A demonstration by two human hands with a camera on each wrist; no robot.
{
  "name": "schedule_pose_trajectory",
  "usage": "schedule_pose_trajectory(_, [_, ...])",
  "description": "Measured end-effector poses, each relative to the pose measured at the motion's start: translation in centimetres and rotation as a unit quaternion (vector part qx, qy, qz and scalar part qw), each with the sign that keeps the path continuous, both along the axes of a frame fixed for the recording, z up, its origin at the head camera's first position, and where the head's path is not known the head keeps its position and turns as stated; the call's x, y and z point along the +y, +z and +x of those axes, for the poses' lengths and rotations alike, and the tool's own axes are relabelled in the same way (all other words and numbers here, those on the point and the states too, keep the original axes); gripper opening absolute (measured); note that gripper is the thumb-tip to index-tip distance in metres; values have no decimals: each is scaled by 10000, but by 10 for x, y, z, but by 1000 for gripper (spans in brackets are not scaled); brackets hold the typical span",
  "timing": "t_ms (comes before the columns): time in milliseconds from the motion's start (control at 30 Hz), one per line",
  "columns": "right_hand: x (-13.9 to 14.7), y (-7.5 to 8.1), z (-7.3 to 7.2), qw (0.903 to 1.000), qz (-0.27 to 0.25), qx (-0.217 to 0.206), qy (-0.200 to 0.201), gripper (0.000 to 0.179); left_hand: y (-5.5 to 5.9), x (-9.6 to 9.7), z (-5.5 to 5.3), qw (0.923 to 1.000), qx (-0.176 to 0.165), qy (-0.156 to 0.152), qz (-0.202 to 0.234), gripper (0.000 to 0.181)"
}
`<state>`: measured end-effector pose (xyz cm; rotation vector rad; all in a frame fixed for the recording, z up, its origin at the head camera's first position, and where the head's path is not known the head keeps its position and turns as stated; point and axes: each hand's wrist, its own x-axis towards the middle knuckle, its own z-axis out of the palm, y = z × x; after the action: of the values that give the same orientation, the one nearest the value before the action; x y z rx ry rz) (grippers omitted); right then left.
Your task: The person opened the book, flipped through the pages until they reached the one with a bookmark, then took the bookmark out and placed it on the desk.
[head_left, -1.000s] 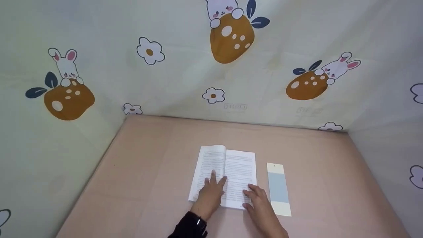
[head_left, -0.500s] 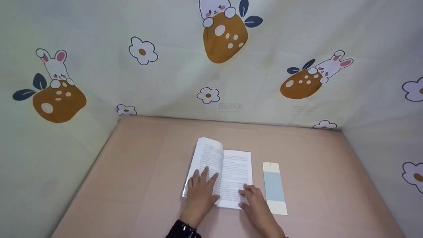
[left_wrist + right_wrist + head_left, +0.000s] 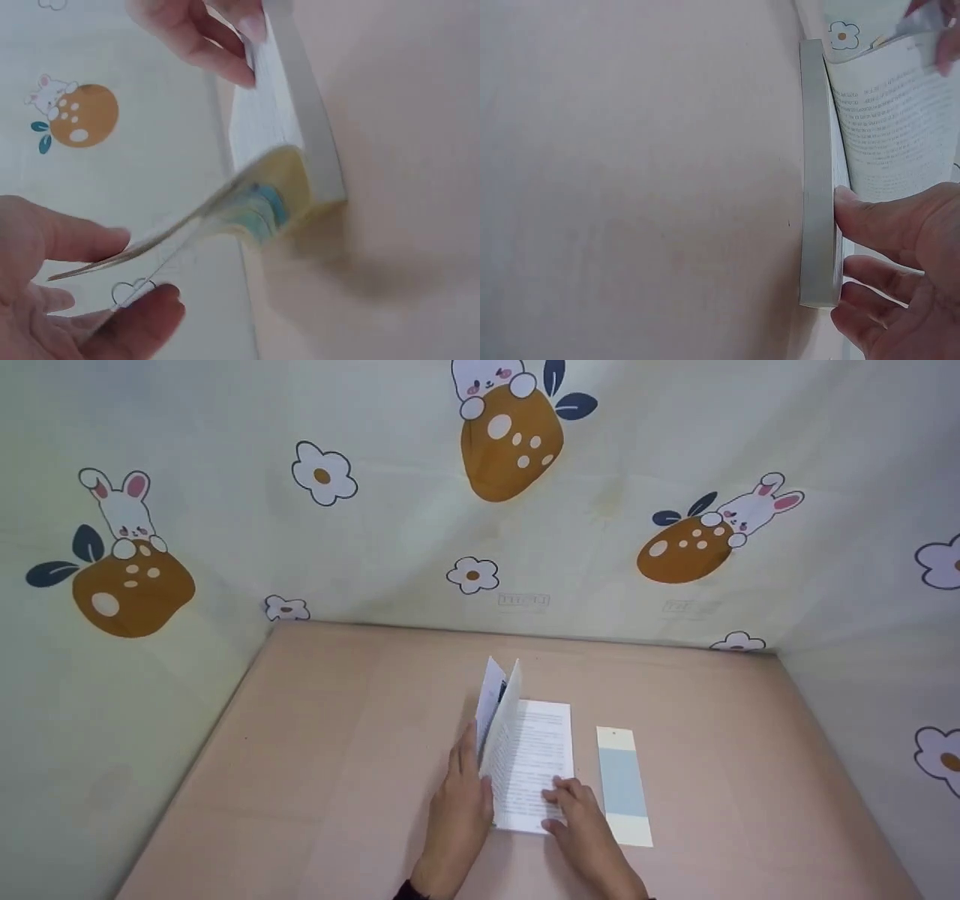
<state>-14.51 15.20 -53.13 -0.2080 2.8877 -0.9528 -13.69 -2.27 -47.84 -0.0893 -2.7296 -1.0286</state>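
An open book (image 3: pixel 544 742) lies on the table, printed right-hand page facing up. My left hand (image 3: pixel 459 806) holds its raised left side, a cover and some pages standing nearly upright. In the left wrist view, the thumb and fingers lie on either side of these bent leaves, and a cover with yellow and blue print (image 3: pixel 262 214) shows near the spine. My right hand (image 3: pixel 589 832) holds the book's near right corner, the thumb at the edge of the thick page block (image 3: pixel 817 172) and the bent fingers along its side.
A bookmark (image 3: pixel 622 784), pale blue with cream ends and a small hole, lies flat right of the book, beside the right hand. A pinkish-tan cloth covers the table (image 3: pixel 315 720). Printed fabric walls (image 3: pixel 390 532) with rabbits, fruit and flowers rise behind and at both sides.
My left hand, flat on the left page before, has turned to grip the cover and pages and raised them from lying left to nearly upright. The right hand has stayed at its corner.
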Motion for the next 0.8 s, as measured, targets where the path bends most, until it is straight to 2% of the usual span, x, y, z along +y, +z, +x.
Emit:
schedule_pose_trajectory(67, [0,0,0,10000,4,33,-16,37,0,6,2,9994,-157,-266,147,68])
schedule_pose_trajectory(167, [-1,0,0,10000,9,99,4,36,-6,15,4,9963,-473,-700,155,59])
schedule_pose_trajectory(300, [-2,-1,1,9994,-12,318,110,39,-23,24,7,9926,-610,-976,-395,52])
schedule_pose_trajectory(400, [0,-2,2,9990,-163,403,141,43,-33,29,9,9880,-543,-1042,-999,51])
schedule_pose_trajectory(467, [2,-2,3,9986,-307,399,151,45,-36,32,9,9828,-350,-1062,-1472,51])
schedule_pose_trajectory(533, [4,-3,3,9983,-438,341,164,46,-36,34,8,9756,-207,-1043,-1919,52])
schedule_pose_trajectory(633, [9,-5,2,9973,-646,249,238,49,-36,38,5,9609,-34,-953,-2600,55])
schedule_pose_trajectory(700, [12,-6,2,9962,-802,178,277,50,-36,41,3,9534,-76,-914,-2873,58])
schedule_pose_trajectory(800, [16,-7,2,9946,-1007,96,217,59,-35,46,0,9488,-294,-899,-3013,61])
